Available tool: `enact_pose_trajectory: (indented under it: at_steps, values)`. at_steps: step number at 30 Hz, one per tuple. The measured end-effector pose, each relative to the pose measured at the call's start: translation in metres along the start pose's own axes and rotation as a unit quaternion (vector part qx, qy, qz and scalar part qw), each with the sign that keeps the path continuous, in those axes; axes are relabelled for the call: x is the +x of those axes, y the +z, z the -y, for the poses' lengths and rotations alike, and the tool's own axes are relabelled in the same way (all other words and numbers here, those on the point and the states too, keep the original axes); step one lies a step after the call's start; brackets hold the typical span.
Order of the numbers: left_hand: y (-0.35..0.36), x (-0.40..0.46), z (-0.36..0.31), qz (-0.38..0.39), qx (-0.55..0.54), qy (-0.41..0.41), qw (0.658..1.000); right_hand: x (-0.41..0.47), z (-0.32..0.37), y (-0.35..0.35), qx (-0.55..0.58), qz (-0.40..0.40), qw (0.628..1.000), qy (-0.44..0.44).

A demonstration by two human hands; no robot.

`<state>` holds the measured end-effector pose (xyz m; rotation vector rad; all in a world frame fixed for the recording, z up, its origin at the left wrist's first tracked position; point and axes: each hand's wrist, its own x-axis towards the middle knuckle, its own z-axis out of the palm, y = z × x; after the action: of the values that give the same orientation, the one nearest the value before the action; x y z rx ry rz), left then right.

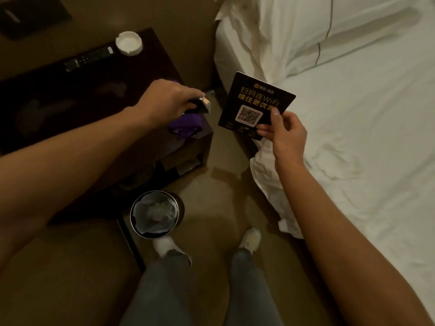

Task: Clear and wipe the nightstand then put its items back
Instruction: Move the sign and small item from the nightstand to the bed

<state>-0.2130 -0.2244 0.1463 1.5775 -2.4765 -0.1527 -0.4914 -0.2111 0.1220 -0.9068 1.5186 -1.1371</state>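
Observation:
The dark wooden nightstand (pixel 70 95) stands at the left, beside the bed. On its far side lie a black remote control (pixel 88 58) and a white ashtray (pixel 129 43). A purple cloth (pixel 186 123) is bunched at its near right corner. My left hand (pixel 168 100) hovers over that corner, shut on a small dark object with a shiny end (pixel 201 105). My right hand (pixel 286 132) holds a black WiFi card with a QR code (pixel 255 102) upright in the gap between nightstand and bed.
The bed with white sheets (pixel 364 137) and a pillow (pixel 329 27) fills the right. A round waste bin with a liner (pixel 154 214) stands on the carpet below the nightstand, near my feet. A dark flat item (pixel 30 16) lies on a surface at the top left.

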Motion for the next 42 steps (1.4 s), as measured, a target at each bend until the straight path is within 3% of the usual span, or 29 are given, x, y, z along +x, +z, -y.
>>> enact_pose_trajectory:
  at_steps: [8,22,30,42]
  values:
    - [0.043,0.102,-0.131,0.057,-0.008,0.108,0.992,0.033,-0.021,-0.147,0.011,-0.07,0.997,0.025]
    - [0.139,0.238,-0.319,0.135,-0.027,0.165,0.977,0.054,-0.062,-0.371,0.074,-0.199,0.974,0.08]
    - [0.167,0.279,-0.359,0.178,-0.023,0.238,0.955,0.055,-0.078,-0.412,0.075,-0.256,0.96,0.091]
    - [0.205,0.309,-0.37,0.269,-0.003,0.342,0.9,0.048,-0.107,-0.394,0.04,-0.316,0.94,0.123]
